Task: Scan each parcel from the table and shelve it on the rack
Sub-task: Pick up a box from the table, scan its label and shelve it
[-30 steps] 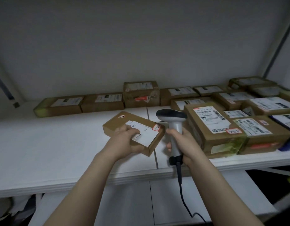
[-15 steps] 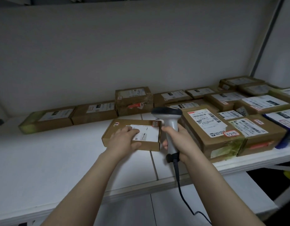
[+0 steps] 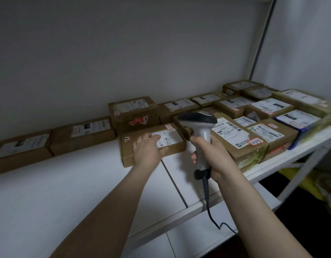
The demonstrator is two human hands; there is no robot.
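A flat brown parcel [image 3: 172,146] with a white label lies on the white rack shelf [image 3: 68,183], close in front of a taller box. My left hand [image 3: 148,148] rests on top of it, fingers spread flat over the label. My right hand [image 3: 211,157] grips the grey handle of a corded barcode scanner [image 3: 200,127], held upright just right of the parcel, its dark head pointing left.
Several labelled cardboard parcels crowd the shelf's right half, the nearest large box [image 3: 241,140] right behind the scanner. More boxes [image 3: 81,135] line the back wall at left. A rack post [image 3: 261,38] rises at the right. The scanner cable [image 3: 209,207] hangs over the shelf's front edge.
My left hand set the tilted parcel flat on the shelf and slid it back towards the taller box. The grip turned into a flat hand on top. The scanner stayed beside it.
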